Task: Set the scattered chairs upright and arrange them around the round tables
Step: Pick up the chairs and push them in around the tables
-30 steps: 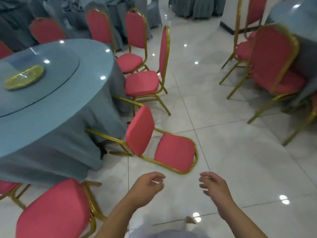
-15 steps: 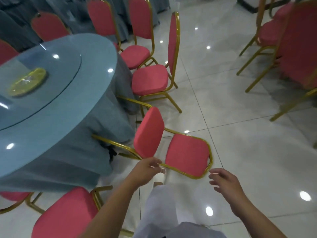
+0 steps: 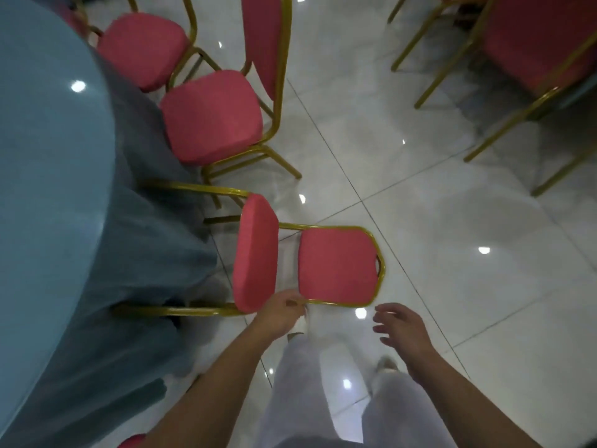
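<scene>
The floor (image 3: 452, 286) is glossy white marble-look tile. Thin dark grout lines (image 3: 336, 160) cross it diagonally. Small bright reflections of lights (image 3: 483, 250) dot its surface.

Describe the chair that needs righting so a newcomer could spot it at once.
Start at the big round table with the blue cloth on the left. Beside its skirt, nearest the person, lies a red chair with a gold frame. Unlike the upright chairs beyond it, it is tipped onto its back, legs pointing sideways at the cloth.
</scene>
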The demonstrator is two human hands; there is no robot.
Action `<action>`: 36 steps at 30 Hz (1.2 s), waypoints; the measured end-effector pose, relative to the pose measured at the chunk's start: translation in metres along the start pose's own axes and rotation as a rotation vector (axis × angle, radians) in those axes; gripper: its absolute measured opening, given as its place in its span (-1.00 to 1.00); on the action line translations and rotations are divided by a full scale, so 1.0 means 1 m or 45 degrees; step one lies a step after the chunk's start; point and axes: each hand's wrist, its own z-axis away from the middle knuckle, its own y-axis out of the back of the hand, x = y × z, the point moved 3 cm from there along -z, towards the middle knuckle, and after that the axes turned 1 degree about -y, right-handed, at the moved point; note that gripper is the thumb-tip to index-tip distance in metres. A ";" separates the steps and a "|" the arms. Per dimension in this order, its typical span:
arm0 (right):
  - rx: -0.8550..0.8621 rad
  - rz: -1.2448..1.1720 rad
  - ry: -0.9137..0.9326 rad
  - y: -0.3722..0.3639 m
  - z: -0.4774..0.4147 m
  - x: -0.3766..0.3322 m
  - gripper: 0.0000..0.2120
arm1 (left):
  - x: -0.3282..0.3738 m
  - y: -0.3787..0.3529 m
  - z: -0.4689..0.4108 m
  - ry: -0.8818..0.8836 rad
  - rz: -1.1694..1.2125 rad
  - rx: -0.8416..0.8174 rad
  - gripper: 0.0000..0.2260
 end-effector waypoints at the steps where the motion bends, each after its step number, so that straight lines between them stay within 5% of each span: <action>1: 0.036 -0.038 -0.047 -0.006 -0.009 0.004 -0.89 | 0.001 -0.004 -0.012 0.020 -0.024 -0.047 -0.84; 8: 0.081 0.069 -0.442 -0.018 -0.110 0.064 -0.96 | -0.033 -0.037 -0.121 0.265 0.144 -0.067 -0.82; 11: 0.088 0.256 -0.489 -0.017 -0.181 0.089 -0.87 | -0.071 -0.066 -0.178 0.315 0.114 0.055 -0.78; 16: 0.240 0.403 -0.429 -0.001 -0.329 0.123 -0.85 | -0.117 -0.147 -0.275 0.486 0.165 -0.169 -0.88; 22: 0.315 0.458 -0.375 0.001 -0.497 0.165 -0.44 | -0.160 -0.242 -0.374 0.759 0.671 -0.039 -0.85; 24: 0.324 0.489 -0.339 -0.004 -0.547 0.177 -0.43 | -0.180 -0.272 -0.396 0.852 0.886 0.020 -0.94; 29: 0.428 0.557 -0.316 -0.019 -0.643 0.207 -0.65 | -0.232 -0.323 -0.445 1.120 1.372 0.421 -0.51; 33: 0.467 0.608 -0.250 -0.022 -0.687 0.224 -0.48 | -0.251 -0.358 -0.467 1.162 1.626 0.321 -0.44; 36: 0.451 0.705 -0.267 -0.022 -0.706 0.229 -0.56 | -0.258 -0.363 -0.484 1.130 1.770 0.294 -0.43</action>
